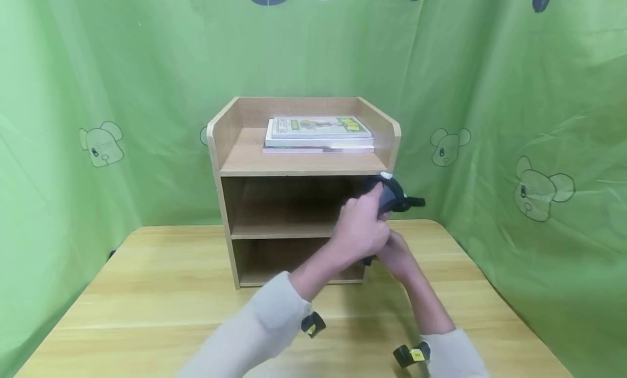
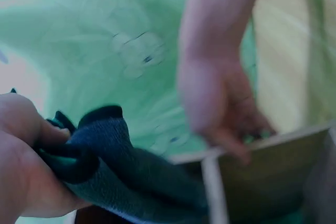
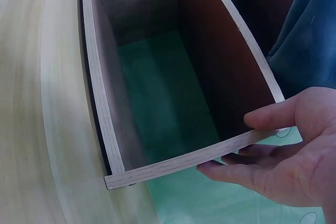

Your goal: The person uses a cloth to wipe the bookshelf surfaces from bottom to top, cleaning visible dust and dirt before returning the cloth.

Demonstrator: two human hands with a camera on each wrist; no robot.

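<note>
A dark blue-grey cloth item [image 1: 387,197] with black edging is gripped by my left hand [image 1: 360,220] at the right side of the wooden shelf unit [image 1: 303,165]. In the left wrist view the cloth [image 2: 142,174] hangs in folds from the left hand [image 2: 26,156] and drapes by the shelf's edge. Its exact kind is unclear. My right hand [image 3: 283,156] holds the front edge of the shelf's side panel [image 3: 199,156], thumb on the inner side and fingers outside. In the head view the left hand partly hides the right hand [image 1: 394,250].
Several stacked books [image 1: 320,135] lie on the shelf's top level. The unit has two compartments below and stands on a light wooden table [image 1: 161,307]. A green patterned curtain [image 1: 313,56] surrounds the table at the back and sides.
</note>
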